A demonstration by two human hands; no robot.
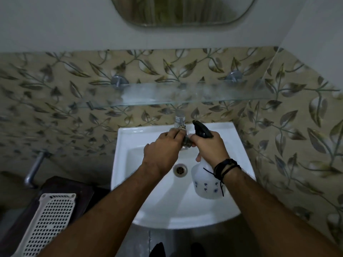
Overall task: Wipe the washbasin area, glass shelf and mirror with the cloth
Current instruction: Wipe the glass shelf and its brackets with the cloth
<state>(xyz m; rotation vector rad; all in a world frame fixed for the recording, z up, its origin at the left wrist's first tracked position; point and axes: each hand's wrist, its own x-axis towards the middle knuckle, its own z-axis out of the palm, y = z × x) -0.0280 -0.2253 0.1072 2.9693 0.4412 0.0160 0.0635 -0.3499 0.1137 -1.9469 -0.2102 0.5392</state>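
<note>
Over the white washbasin [130,164] both hands are working close together at the tap [179,118], which stands at the back rim just under the glass shelf [185,95]. Left hand [163,151] is curled over the tap's spout, fingers wrapped round something dark there, though whether that is the cloth I can't make out. Right hand [209,145] is clenched round the neck of a spray bottle [207,186], black trigger head poking up beside the tap, pale body hanging down into the bowl next to the drain [179,169]. Tight quarters here: shelf edge overhangs the tap, and patterned tile walls close in on the right. Mirror [182,10] is cut off by the top of the frame, its reflection a blur. Down to the left, a white perforated basket [48,223] sits clear of the basin, with a metal pipe [35,167] behind it.
</note>
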